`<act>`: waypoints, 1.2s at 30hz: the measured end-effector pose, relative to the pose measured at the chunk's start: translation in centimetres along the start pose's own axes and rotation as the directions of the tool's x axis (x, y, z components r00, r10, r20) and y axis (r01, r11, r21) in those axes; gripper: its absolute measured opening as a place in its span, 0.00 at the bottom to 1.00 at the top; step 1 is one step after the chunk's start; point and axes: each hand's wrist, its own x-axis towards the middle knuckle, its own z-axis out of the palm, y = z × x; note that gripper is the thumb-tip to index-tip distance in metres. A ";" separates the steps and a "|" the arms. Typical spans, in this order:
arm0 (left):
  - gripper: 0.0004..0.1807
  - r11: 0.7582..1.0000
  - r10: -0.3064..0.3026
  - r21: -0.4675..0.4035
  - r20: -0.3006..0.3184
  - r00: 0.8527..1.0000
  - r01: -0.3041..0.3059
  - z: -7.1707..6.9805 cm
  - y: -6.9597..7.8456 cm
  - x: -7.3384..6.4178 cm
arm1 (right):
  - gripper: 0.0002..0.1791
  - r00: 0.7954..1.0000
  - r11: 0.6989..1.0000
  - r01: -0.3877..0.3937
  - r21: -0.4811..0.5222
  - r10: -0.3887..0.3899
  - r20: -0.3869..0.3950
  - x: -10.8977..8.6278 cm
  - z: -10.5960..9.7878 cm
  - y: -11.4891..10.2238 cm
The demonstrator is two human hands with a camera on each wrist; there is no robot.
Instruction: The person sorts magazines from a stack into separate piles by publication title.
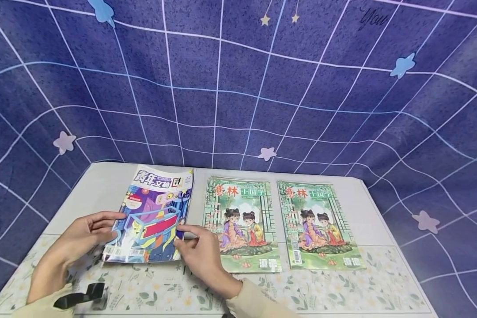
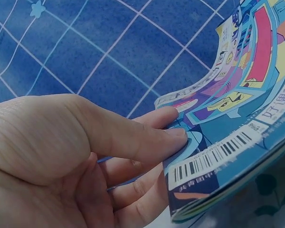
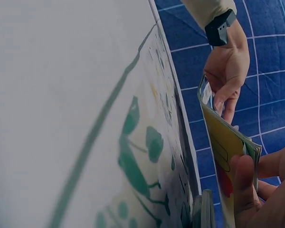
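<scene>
A magazine (image 1: 153, 225) with a purple and blue illustrated cover is held between both hands at the left of the table. My left hand (image 1: 81, 236) pinches its left edge, the thumb lying on the barcode side of the cover in the left wrist view. At the opposite edge my right hand (image 1: 202, 254) grips with the thumb on one face and fingers on the other. The magazine bows slightly between them. In the right wrist view its yellowish back (image 3: 218, 135) shows, raised off the tabletop.
Two matching green magazines, a middle one (image 1: 244, 225) and a right one (image 1: 322, 225), lie face up side by side, each seeming to top a thin pile. Under them is a white table (image 1: 381, 282) with a floral-patterned front. A blue gridded cloth (image 1: 238, 88) with stars hangs behind.
</scene>
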 end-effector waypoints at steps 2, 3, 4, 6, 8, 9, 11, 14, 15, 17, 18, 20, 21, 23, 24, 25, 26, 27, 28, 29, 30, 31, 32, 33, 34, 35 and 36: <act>0.26 1.000 -0.002 0.004 0.001 1.000 0.002 0.0 -0.1 0.0 | 0.18 1.000 1.000 -0.001 0.000 0.001 0.003 0.0 0.1 0.0; 0.26 1.000 -0.004 0.007 0.002 1.000 0.004 0.0 -0.1 0.0 | 0.18 1.000 1.000 -0.002 0.000 0.002 0.005 0.0 0.1 0.1; 0.26 1.000 -0.005 0.007 0.003 1.000 0.005 0.0 -0.2 0.0 | 0.18 1.000 1.000 -0.004 -0.001 0.004 0.007 0.0 0.1 0.1; 0.27 1.000 -0.008 0.005 0.004 1.000 0.008 0.0 -0.3 0.1 | 0.18 1.000 1.000 -0.016 0.000 0.016 0.009 0.1 0.2 0.1; 0.27 1.000 -0.011 -0.001 0.008 1.000 0.011 0.0 -0.4 0.1 | 0.18 0.999 0.999 -0.036 0.001 0.036 0.022 0.1 0.2 0.1; 0.27 1.000 -0.013 -0.004 0.008 1.000 0.013 0.0 -0.4 0.1 | 0.18 0.998 0.999 -0.046 0.000 0.046 0.031 0.1 0.2 0.1; 0.26 1.000 -0.016 -0.009 0.011 1.000 0.016 0.0 -0.4 0.2 | 0.18 0.996 0.998 -0.067 -0.009 0.068 0.052 0.2 0.2 0.2; 0.25 1.000 -0.018 -0.008 0.013 1.000 0.018 -0.1 -0.5 0.2 | 0.18 0.992 0.995 -0.097 -0.014 0.098 0.078 0.3 0.3 0.4; 0.25 1.000 -0.017 -0.007 0.012 1.000 0.017 -0.1 -0.5 0.2 | 0.18 0.991 0.994 -0.104 -0.016 0.105 0.083 0.4 0.3 0.5; 0.24 1.000 -0.012 -0.009 0.011 1.000 0.012 -0.1 -0.5 0.2 | 0.18 0.990 0.993 -0.113 -0.019 0.115 0.086 0.4 0.3 0.5; 0.24 1.000 -0.013 -0.013 0.010 1.000 0.013 0.0 -0.5 0.2 | 0.18 0.989 0.993 -0.116 -0.019 0.117 0.088 0.4 0.3 0.5; 0.23 1.000 -0.012 -0.025 0.011 1.000 0.012 0.0 -0.6 0.2 | 0.18 0.989 0.993 -0.115 -0.025 0.117 0.092 0.4 0.3 0.6; 0.22 0.999 -0.013 -0.036 0.014 1.000 0.013 0.1 -0.6 0.2 | 0.18 0.989 0.993 -0.114 -0.027 0.116 0.095 0.4 0.3 0.6; 0.22 0.998 -0.013 -0.055 0.022 1.000 0.015 0.2 -0.7 0.2 | 0.19 0.988 0.993 -0.114 -0.030 0.116 0.102 0.4 0.3 0.7; 0.22 0.998 -0.015 -0.061 0.028 0.999 0.017 0.2 -0.7 0.2 | 0.19 0.987 0.993 -0.116 -0.030 0.119 0.105 0.4 0.3 0.8; 0.22 0.998 -0.018 -0.066 0.035 0.999 0.020 0.3 -0.8 0.2 | 0.19 0.987 0.992 -0.119 -0.029 0.122 0.107 0.4 0.3 0.8; 0.23 0.997 -0.024 -0.069 0.042 0.999 0.027 0.3 -0.8 0.3 | 0.19 0.986 0.992 -0.120 -0.031 0.123 0.112 0.4 0.3 0.9; 0.24 0.997 -0.029 -0.069 0.049 0.998 0.033 0.4 -0.8 0.3 | 0.20 0.986 0.992 -0.120 -0.034 0.124 0.115 0.4 0.3 0.9; 0.25 0.997 -0.035 -0.064 0.054 0.998 0.038 0.4 -0.8 0.3 | 0.20 0.985 0.992 -0.118 -0.041 0.122 0.122 0.4 0.2 0.9; 0.27 0.997 -0.043 -0.054 0.057 0.997 0.046 0.4 -0.8 0.4 | 0.20 0.985 0.992 -0.114 -0.051 0.119 0.128 0.5 0.2 0.9; 0.28 0.998 -0.051 -0.041 0.057 0.997 0.053 0.5 -0.8 0.4 | 0.21 0.984 0.993 -0.105 -0.061 0.113 0.137 0.5 0.2 0.9; 0.29 0.998 -0.061 -0.030 0.055 0.997 0.063 0.5 -0.8 0.4 | 0.21 0.984 0.993 -0.096 -0.071 0.106 0.146 0.5 0.1 0.9; 0.29 0.998 -0.069 -0.011 0.052 0.996 0.069 0.5 -0.8 0.5 | 0.22 0.984 0.994 -0.079 -0.081 0.091 0.152 0.5 0.1 0.9; 0.29 0.997 -0.077 -0.001 0.050 0.996 0.077 0.5 -0.8 0.5 | 0.22 0.984 0.994 -0.063 -0.094 0.077 0.158 0.6 0.0 0.9; 0.29 0.996 -0.085 0.008 0.048 0.995 0.085 0.5 -0.8 0.6 | 0.22 0.984 0.993 -0.044 -0.111 0.062 0.166 0.6 0.0 0.9; 0.29 0.996 -0.091 0.018 0.049 0.995 0.091 0.5 -0.8 0.6 | 0.22 0.985 0.990 -0.012 -0.140 0.035 0.169 0.6 0.0 1.0; 0.29 0.995 -0.098 0.022 0.051 0.994 0.097 0.5 -0.9 0.6 | 0.23 0.985 0.987 0.011 -0.159 0.017 0.172 0.6 -0.1 1.0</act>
